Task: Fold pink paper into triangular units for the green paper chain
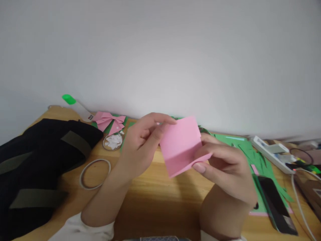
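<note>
A folded piece of pink paper (pixel 181 144) is held up above the wooden table, its lower edge turned up in a fold. My left hand (pixel 142 144) pinches the paper's upper left edge between thumb and fingers. At the lower right, my right hand (pixel 225 164) grips the folded edge, thumb in front; some of its fingers are hidden behind the paper. To the left of my left hand lie a pink paper bow (pixel 108 121) and a round container of white scraps (pixel 113 142).
A roll of tape (pixel 82 177) and a dark cloth item (pixel 50 140) lie at left, near a white stick with a green end (pixel 80 108). On the right are green paper sheets (pixel 271 170), a black phone (pixel 276 204), a power strip (pixel 272 152) and a white cable (pixel 298 197).
</note>
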A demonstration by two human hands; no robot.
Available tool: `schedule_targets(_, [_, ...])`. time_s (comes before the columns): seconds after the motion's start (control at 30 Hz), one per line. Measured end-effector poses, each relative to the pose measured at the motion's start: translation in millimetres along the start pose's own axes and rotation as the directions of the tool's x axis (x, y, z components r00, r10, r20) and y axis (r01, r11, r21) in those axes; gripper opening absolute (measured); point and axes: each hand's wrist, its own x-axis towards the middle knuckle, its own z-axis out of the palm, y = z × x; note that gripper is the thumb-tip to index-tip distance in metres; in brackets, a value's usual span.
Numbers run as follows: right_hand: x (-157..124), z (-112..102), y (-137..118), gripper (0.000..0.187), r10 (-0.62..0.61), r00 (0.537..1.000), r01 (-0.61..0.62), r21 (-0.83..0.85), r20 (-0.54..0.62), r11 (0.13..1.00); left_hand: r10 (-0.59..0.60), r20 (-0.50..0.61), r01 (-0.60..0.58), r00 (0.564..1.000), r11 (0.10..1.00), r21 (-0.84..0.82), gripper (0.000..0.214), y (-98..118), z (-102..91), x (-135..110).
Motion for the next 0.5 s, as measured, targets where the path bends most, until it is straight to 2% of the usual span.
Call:
schedule_targets(0.13, [0.1,7.1,-1.1,0.014,0.051,0.994,-0.053,-0.015,-0.094,0.998,0.034,0.035,-0.035,0.999,0.998,0.055,0.021,2.5,-2.0,-1.7])
schedule_targets(0.27, [-2.6,13.7,-1.1,0.013,0.109,0.954,-0.127,-0.046,-0.28,0.991,-0.025,0.086,0.019,0.996,0.997,0.07,0.027,6.2,-3.8,-5.6])
schedule_targets(0.4, [-4.3,19.9,-1.2,0.015,0.133,0.905,-0.174,-0.065,-0.405,0.983,-0.168,0.168,0.185,0.971,0.979,-0.091,0.025,9.7,-3.9,-8.9])
schedule_targets(0.5, [-5.1,22.1,-1.4,0.014,0.113,0.892,-0.175,-0.104,-0.437,0.979,-0.137,0.235,0.191,0.962,0.955,-0.228,0.033,11.8,-2.5,-10.2])
